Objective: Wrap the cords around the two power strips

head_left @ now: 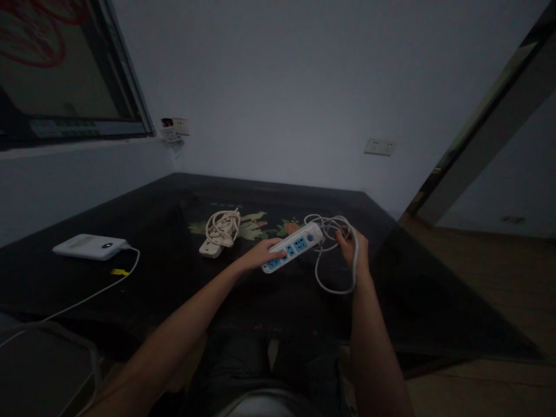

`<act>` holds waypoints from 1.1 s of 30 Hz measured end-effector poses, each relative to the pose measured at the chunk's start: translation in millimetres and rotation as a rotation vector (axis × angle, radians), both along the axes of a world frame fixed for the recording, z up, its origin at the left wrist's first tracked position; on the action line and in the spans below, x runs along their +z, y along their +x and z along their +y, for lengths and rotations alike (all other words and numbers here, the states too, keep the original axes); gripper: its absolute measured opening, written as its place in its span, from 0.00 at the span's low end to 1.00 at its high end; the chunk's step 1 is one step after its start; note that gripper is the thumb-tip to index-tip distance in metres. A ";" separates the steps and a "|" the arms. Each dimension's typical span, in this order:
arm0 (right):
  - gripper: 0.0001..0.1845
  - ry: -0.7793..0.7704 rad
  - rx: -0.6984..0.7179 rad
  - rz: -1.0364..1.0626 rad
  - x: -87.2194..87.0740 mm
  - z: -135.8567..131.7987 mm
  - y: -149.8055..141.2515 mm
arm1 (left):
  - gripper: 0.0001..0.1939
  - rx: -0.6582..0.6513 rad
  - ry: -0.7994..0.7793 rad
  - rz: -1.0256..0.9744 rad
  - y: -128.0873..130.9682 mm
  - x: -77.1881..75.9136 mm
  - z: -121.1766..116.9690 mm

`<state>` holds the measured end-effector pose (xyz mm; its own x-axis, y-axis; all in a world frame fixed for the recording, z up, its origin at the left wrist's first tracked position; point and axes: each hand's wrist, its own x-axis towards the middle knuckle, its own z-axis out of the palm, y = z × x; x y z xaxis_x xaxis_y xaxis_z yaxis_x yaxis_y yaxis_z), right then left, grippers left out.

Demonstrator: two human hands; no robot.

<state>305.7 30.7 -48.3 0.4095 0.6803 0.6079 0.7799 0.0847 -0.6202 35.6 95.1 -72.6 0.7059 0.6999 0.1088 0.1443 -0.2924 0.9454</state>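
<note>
A white power strip with blue socket faces is tilted over the dark table, its right end higher in view. My left hand is closed around its lower left end, the thumb lying across the sockets. Loose loops of the strip's pale grey cord hang to the right. My right hand pinches part of these loops, and one strand runs over its back. To the left of my left hand rests a second white power strip, with its cream cord coiled on top.
The black table has a floral pattern near its middle. A white power bank with a cable lies at the left, beside a yellow tag. Wall sockets are set in the wall behind. A window is at upper left.
</note>
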 end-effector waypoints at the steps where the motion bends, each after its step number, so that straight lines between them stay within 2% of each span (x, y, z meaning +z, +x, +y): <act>1: 0.18 0.032 0.003 0.016 1.2 -1.1 -0.7 | 0.19 0.002 0.027 0.009 -0.4 0.4 0.2; 7: 0.17 0.120 0.084 0.086 6.3 -7.6 -8.6 | 0.21 -0.002 0.145 0.061 -1.1 -2.8 0.9; 13: 0.16 0.094 0.190 0.015 9.1 -10.5 -24.2 | 0.23 0.038 0.241 0.080 2.0 -8.0 -0.6; 21: 0.15 0.207 0.170 0.003 11.1 -10.9 -31.9 | 0.24 0.045 0.261 0.059 2.6 -1.7 -6.6; 27: 0.14 0.219 0.166 -0.018 8.3 -8.8 -35.2 | 0.23 0.043 0.449 0.127 2.2 3.5 -14.1; 33: 0.15 0.217 0.133 -0.064 9.3 -10.4 -38.3 | 0.22 0.083 0.534 0.179 3.3 6.8 -19.8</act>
<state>267.4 20.2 -39.0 0.2817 0.5760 0.7673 0.7899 0.3147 -0.5263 38.9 75.3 -65.9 0.6908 0.6346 0.3465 0.3313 -0.7037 0.6285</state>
